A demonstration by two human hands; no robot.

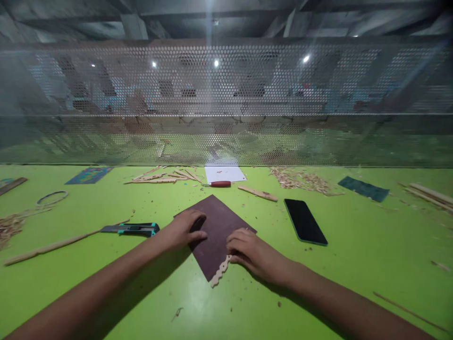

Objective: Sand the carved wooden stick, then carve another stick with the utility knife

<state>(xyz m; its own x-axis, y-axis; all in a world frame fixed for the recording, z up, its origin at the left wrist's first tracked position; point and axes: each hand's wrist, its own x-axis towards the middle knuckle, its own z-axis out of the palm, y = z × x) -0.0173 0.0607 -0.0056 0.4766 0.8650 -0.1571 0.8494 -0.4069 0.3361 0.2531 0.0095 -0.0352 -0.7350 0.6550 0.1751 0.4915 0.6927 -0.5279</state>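
While the left hand is lying flat with fingers spread, pressing down the near left part of a dark sheet of sandpaper on the green counter, the right hand is curling its fingers around a pale wooden strip with a wavy edge, grasping it against the sheet's near right edge; the strip's scalloped end is sticking out below the fingers, resting partly on the sheet and partly on the counter. Judging by the cut scallops, the shaping is looking done and the smoothing is under way; how much is left cannot be told. Just left of the sheet a utility knife is lying beside a long wooden stick; to the right a black phone is lying face up. Farther back, wood shavings, loose wooden offcuts, a white paper and a red-handled tool are sitting before a perforated metal screen.
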